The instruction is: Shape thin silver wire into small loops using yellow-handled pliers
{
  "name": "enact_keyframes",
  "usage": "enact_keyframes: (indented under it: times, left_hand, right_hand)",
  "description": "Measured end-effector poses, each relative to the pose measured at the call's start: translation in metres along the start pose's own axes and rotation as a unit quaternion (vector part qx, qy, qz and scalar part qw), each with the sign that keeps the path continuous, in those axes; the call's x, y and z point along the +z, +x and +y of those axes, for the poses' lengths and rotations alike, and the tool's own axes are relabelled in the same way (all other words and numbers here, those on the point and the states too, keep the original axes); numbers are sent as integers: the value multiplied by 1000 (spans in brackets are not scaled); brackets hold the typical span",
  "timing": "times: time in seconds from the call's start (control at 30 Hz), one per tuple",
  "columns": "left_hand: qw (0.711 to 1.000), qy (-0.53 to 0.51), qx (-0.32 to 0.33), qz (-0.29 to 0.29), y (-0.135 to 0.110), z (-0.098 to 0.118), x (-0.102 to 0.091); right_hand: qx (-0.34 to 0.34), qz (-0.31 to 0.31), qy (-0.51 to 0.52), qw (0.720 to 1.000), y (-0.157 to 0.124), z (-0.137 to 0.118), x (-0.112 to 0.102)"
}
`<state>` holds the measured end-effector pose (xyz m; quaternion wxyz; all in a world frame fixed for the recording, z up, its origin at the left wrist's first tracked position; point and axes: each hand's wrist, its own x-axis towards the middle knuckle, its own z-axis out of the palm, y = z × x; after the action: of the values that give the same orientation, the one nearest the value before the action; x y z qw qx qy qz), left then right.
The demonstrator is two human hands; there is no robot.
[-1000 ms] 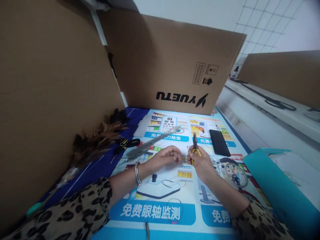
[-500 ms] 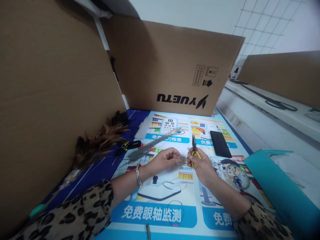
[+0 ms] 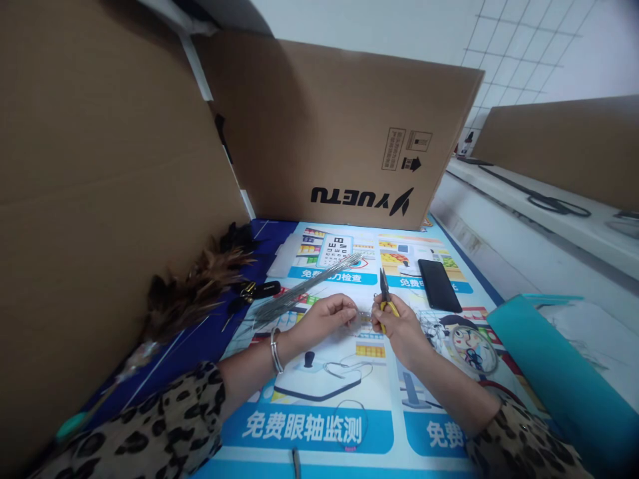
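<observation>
In my right hand (image 3: 399, 329) is a pair of yellow-handled pliers (image 3: 384, 286), dark jaws pointing up and away from me. The same hand's fingertips meet a small piece of thin wire (image 3: 365, 318), too fine and blurred to make out its shape. My left hand (image 3: 332, 316) pinches the wire's other end between thumb and forefinger, a short gap from the right hand. Behind the left hand lies a bundle of straight silvery wires (image 3: 309, 287), slanting across the printed table cover (image 3: 299, 456).
A black phone (image 3: 439, 286) lies beyond my right hand. Left are keys with a black fob (image 3: 264, 289) and a brown feather duster (image 3: 200, 276). At right stands a teal box (image 3: 549, 372). Cardboard walls (image 3: 279, 133) rise behind and left. A thin wire loop (image 3: 367, 416) lies in front.
My hands stay close together and have barely moved. The pliers have shifted slightly to the left with my right hand; the whole view has moved a little.
</observation>
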<state>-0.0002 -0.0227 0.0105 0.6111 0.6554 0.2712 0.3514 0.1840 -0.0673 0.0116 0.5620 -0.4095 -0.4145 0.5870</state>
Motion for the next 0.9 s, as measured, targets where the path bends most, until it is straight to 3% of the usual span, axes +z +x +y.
enact_keyframes:
  times: [0.4, 0.6, 0.9]
  left_hand:
    - [1000, 27, 12, 7, 0, -2, -1]
    - [997, 54, 32, 39, 0, 0, -1]
    - [998, 34, 26, 46, 1, -1, -1]
  right_hand:
    - [-11, 11, -36, 999, 0, 2, -2]
    - [-48, -8, -63, 997, -3, -4, 2]
    - [-91, 11, -153, 984, -9, -10, 6]
